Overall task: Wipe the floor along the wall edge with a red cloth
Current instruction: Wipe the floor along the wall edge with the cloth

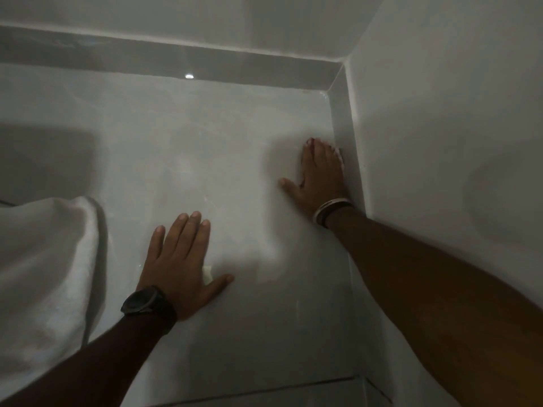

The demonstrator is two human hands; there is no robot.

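My right hand (320, 174) lies flat, palm down, on the pale floor (223, 160), hard against the skirting tile (342, 121) of the right wall. Only slivers of the red cloth (338, 151) peek out past its fingertips; the rest is hidden under the hand. Bangles circle that wrist. My left hand (179, 259), with a dark watch on the wrist, is spread flat on the floor nearer to me, fingers apart. A small pale scrap (207, 273) shows beside its thumb.
The right wall (440, 142) and the back wall's grey skirting (176, 58) meet in a corner at the upper right. White fabric (44, 259) drapes at the left, with a dark shape (44, 160) behind it. A grout line (264, 390) crosses the floor near me.
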